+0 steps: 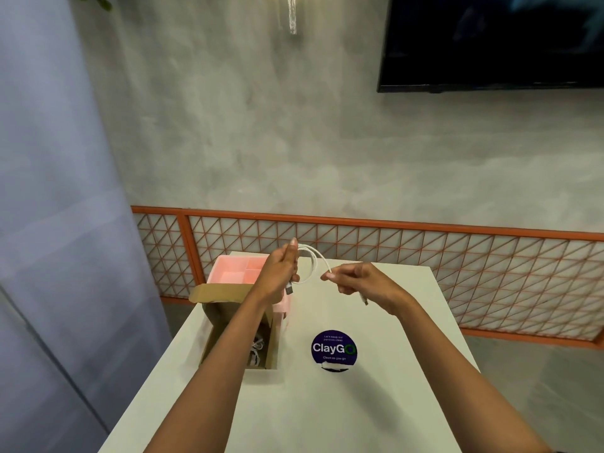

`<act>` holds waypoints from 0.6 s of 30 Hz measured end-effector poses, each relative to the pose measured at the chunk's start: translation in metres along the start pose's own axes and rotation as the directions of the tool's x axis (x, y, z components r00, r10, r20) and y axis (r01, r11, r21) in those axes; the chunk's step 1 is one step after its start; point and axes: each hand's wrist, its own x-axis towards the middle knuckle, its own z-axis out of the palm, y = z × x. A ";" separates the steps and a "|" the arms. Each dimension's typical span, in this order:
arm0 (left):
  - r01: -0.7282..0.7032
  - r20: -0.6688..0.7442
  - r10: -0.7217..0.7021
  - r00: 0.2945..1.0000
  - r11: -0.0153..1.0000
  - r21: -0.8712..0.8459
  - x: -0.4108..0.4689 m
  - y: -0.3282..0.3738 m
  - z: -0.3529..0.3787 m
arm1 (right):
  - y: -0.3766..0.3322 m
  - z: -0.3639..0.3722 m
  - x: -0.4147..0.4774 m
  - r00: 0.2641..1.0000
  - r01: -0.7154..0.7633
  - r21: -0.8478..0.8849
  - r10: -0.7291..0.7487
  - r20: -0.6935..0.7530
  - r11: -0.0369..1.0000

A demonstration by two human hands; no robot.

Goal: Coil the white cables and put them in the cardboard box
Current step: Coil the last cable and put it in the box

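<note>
A white cable point(314, 260) loops in the air between my hands, above the far part of the white table point(327, 403). My left hand point(280, 273) grips one side of the loop, with a plug end sticking out below the fingers. My right hand point(356, 278) pinches the other side of the cable, and a second plug end hangs under its wrist. The open cardboard box point(272, 341) stands on the table's left side, partly hidden by my left forearm. Inside it lies another white cable point(257, 351).
A pink compartment tray point(233, 273) stands behind the box at the table's far left corner. A round dark blue sticker point(333, 349) lies on the tabletop in the middle. Beyond the table are an orange lattice railing point(425, 243), a grey wall and a dark screen point(490, 40).
</note>
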 end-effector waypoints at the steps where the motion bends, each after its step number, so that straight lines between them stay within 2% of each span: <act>1: -0.008 0.003 0.008 1.000 1.000 0.030 -0.001 0.001 -0.002 | 0.002 -0.001 -0.001 1.000 0.010 -0.071 -0.011 -0.017 0.997; 5: -0.016 0.044 0.011 0.999 0.992 0.126 -0.003 -0.003 -0.004 | 0.018 -0.001 0.007 0.995 -0.024 -0.405 -0.020 -0.102 0.914; 8: 0.013 0.115 -0.027 0.993 0.993 0.117 -0.003 -0.007 0.000 | 0.016 -0.002 0.015 0.991 -0.040 -0.443 -0.020 -0.131 0.896; 10: 0.038 0.179 -0.050 0.983 0.997 0.067 -0.004 -0.007 0.003 | 0.013 -0.001 0.018 0.980 -0.051 -0.382 -0.028 -0.197 0.923; 14: 0.070 0.302 -0.064 0.951 0.998 -0.007 -0.008 -0.002 0.006 | 0.008 0.002 0.021 0.936 -0.026 -0.064 0.002 -0.351 0.998; 18: 0.080 0.352 -0.064 0.934 0.996 -0.033 -0.009 0.000 0.007 | 0.000 0.005 0.026 0.915 0.054 0.192 0.029 -0.402 0.980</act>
